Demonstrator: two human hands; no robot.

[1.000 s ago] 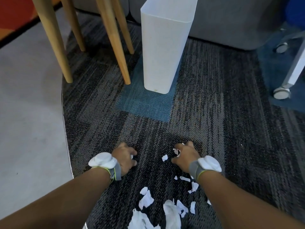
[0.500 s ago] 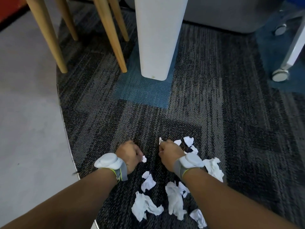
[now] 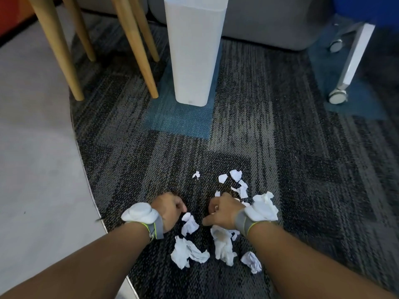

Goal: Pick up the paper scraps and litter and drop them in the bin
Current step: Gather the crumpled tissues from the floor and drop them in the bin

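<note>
Many paper scraps (image 3: 190, 225) are strewn on the carpet (image 3: 280, 147) around both hands; fingers of the left hand (image 3: 170, 210) and right hand (image 3: 222, 210) are curled, contents unclear. Scraps should be bunched together before being carried to the white bin (image 3: 194, 50) ahead.

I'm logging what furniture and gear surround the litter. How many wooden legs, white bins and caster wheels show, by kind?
Wooden legs: 4
White bin: 1
Caster wheels: 2
Total: 7
</note>
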